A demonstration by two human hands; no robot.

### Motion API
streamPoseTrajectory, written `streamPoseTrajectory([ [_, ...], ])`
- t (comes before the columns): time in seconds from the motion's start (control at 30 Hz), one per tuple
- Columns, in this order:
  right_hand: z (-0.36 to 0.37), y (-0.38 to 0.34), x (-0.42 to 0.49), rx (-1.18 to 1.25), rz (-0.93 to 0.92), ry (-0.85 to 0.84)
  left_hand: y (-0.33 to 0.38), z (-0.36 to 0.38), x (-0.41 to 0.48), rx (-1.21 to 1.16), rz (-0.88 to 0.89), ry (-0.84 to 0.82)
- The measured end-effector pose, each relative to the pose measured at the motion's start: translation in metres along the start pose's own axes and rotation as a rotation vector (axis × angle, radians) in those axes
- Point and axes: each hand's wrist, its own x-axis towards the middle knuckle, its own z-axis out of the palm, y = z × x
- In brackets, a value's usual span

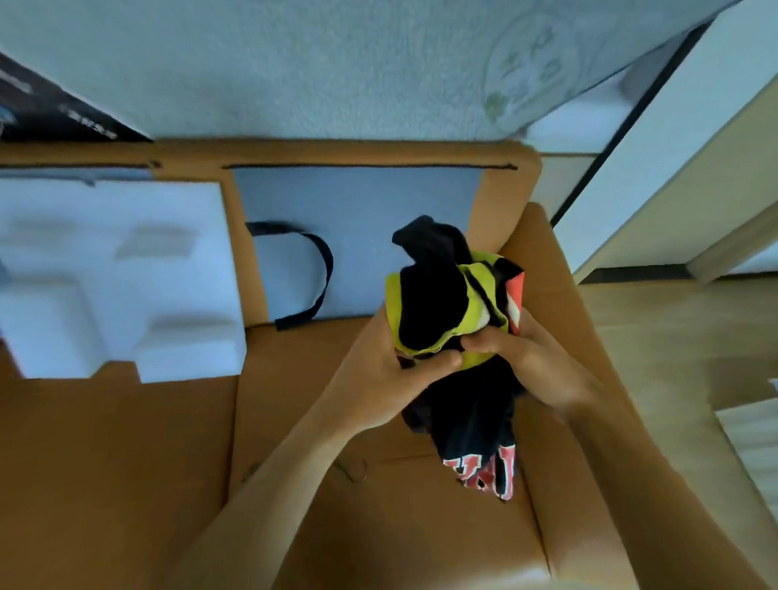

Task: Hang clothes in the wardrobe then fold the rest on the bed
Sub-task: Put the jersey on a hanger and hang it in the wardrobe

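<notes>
Black garment bundle [431, 296], yellow-green trim, red lettering: one, held above brown cardboard [103, 460].
Hands, two: left hand [388, 370] and right hand [540, 359] meet at the bundle's middle, each grip clenched on the cloth, forearms angled in from below. White foam insert [112, 260], one, possibly two pieces; grey panel [369, 204], one; black strap [325, 269], one; bed [299, 59] beyond.

Head camera faces steeply down; close above the clothes [431, 296].

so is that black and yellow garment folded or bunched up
Bunched up: the garment hangs crumpled between the left hand and right hand, both gripping it.
</notes>
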Motion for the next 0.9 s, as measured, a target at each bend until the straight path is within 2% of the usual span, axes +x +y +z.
streamPoseTrajectory([
  [0.17,0.027,-0.092,-0.031,0.023,-0.176,0.107,0.091,-0.043,-0.003,0.153,0.290,0.146],
  [0.37,0.079,-0.183,-0.055,0.007,-0.349,0.151,0.177,-0.098,-0.027,0.380,0.409,0.367],
  [0.5,0.110,-0.227,-0.068,-0.031,-0.457,0.192,0.214,-0.134,-0.044,0.483,0.442,0.618],
  [0.57,0.116,-0.239,-0.061,-0.003,-0.478,0.202,0.232,-0.155,-0.053,0.434,0.478,0.729],
  [0.73,0.123,-0.257,-0.033,-0.004,-0.558,0.332,0.271,-0.209,-0.077,0.329,0.603,0.885],
  [0.8,0.120,-0.265,-0.026,-0.010,-0.565,0.409,0.283,-0.220,-0.088,0.216,0.595,0.866],
  [0.9,0.117,-0.274,-0.023,-0.165,-0.583,0.529,0.296,-0.230,-0.101,0.090,0.583,0.861],
])
